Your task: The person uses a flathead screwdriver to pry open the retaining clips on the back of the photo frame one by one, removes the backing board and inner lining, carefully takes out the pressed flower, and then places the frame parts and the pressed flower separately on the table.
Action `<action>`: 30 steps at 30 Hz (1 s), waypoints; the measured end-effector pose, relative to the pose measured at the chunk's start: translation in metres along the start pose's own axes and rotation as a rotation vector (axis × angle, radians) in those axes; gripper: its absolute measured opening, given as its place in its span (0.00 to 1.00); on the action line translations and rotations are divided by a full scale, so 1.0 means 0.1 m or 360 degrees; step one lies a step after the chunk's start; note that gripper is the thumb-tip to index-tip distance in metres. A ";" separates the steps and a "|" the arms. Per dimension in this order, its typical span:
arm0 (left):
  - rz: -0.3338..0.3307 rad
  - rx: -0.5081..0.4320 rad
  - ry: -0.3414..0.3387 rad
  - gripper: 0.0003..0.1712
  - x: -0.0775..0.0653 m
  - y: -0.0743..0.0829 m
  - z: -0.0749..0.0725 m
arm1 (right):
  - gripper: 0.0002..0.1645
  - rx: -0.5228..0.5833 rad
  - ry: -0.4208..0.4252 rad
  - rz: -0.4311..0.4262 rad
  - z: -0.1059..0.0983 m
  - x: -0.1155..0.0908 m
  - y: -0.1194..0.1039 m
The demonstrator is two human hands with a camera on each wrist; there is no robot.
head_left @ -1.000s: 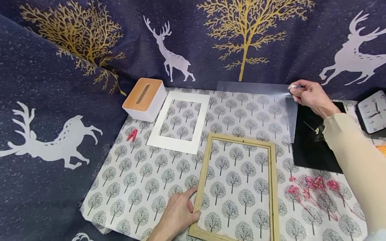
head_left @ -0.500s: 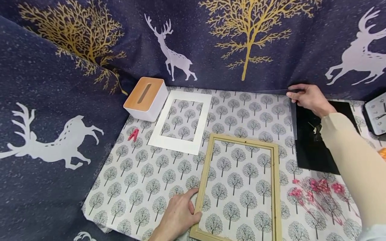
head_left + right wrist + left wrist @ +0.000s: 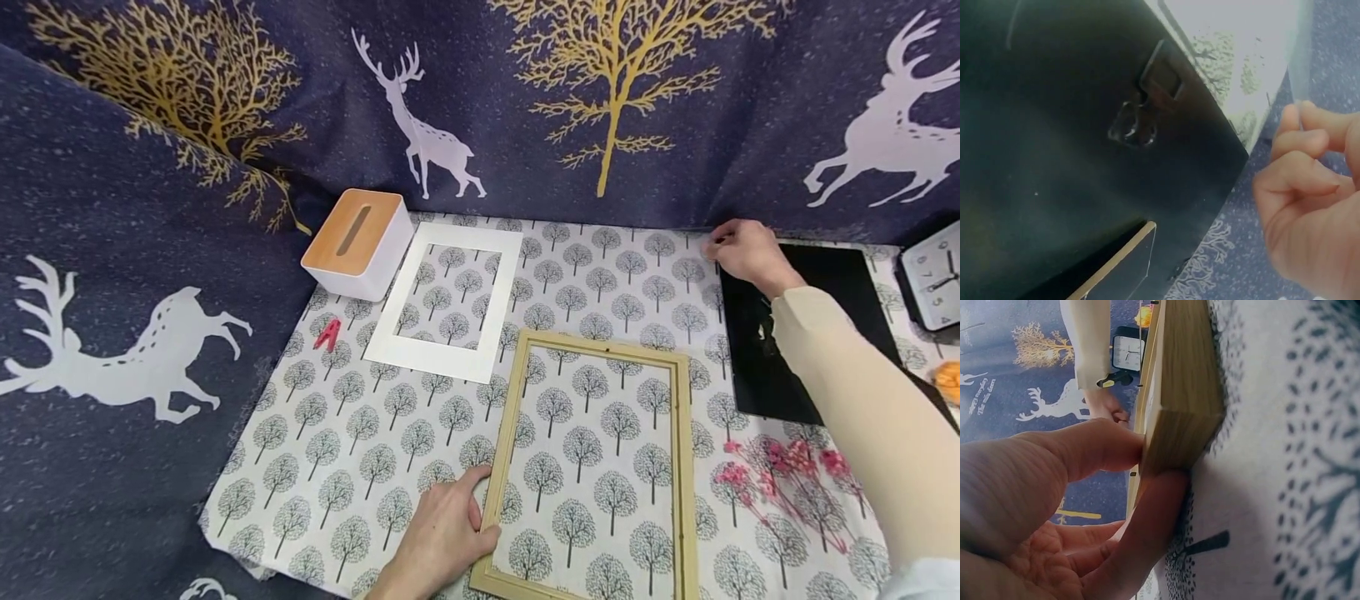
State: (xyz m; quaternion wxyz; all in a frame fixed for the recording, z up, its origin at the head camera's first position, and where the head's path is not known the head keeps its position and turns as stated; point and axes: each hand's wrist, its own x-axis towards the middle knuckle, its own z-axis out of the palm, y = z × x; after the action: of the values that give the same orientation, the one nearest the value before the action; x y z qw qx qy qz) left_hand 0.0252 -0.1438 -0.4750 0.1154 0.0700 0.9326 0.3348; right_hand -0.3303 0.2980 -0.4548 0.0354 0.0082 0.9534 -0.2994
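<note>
My left hand (image 3: 450, 525) holds the lower left side of a light wooden picture frame (image 3: 570, 342) lying on the table. In the left wrist view, the thumb is on top and a finger (image 3: 1154, 531) is against the outer side near a corner. At the back edge, my right hand (image 3: 746, 252) pinches a clear plastic sheet (image 3: 1300, 56) between thumb and finger; the sheet hardly shows in the head view. Right beside this hand lies a black backing board (image 3: 832, 275), partly hidden under the forearm. Its hook (image 3: 1161, 78) and stand leg (image 3: 1116, 265) show in the right wrist view.
A white mat board (image 3: 508, 267) lies left of the back middle, beside a wood-topped tissue box (image 3: 352, 237). A red A-shaped piece (image 3: 327, 335) is in front of the box. Pink flowers (image 3: 783, 479) lie front right; a clock (image 3: 937, 279) stands at the right edge.
The right hand has lowered the clear sheet; its back edge, earlier raised against the curtain, no longer stands out. That hand has shifted slightly left and nearer. The left hand stays on the frame.
</note>
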 end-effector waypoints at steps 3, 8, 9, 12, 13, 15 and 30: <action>-0.0011 0.0015 -0.0002 0.41 0.00 0.00 0.00 | 0.23 -0.0073 0.0025 -0.0057 0.04 0.00 -0.02; -0.0019 0.0015 -0.0001 0.41 0.00 -0.01 0.01 | 0.24 -0.0149 0.0061 -0.0095 0.08 0.02 -0.04; -0.0018 0.0014 -0.0002 0.41 0.00 0.00 0.01 | 0.24 -0.0162 0.0064 -0.0094 0.08 0.02 -0.04; -0.0017 0.0011 -0.0004 0.41 -0.01 0.00 0.01 | 0.24 -0.0182 0.0068 -0.0087 0.09 0.02 -0.04; -0.0017 0.0011 -0.0005 0.41 -0.01 0.00 0.01 | 0.24 -0.0183 0.0068 -0.0083 0.09 0.02 -0.04; -0.0016 0.0009 -0.0004 0.41 0.00 0.00 0.01 | 0.24 -0.0181 0.0078 -0.0093 0.10 0.02 -0.04; -0.0018 0.0013 -0.0033 0.42 0.00 0.00 0.00 | 0.24 -0.0231 0.0119 -0.0034 0.12 0.02 -0.05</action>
State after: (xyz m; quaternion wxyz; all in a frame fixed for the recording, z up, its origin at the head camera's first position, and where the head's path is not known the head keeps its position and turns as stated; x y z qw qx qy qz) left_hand 0.0249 -0.1434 -0.4750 0.1266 0.0685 0.9331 0.3295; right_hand -0.3315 0.2868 -0.4620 -0.0028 0.0067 0.9733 -0.2293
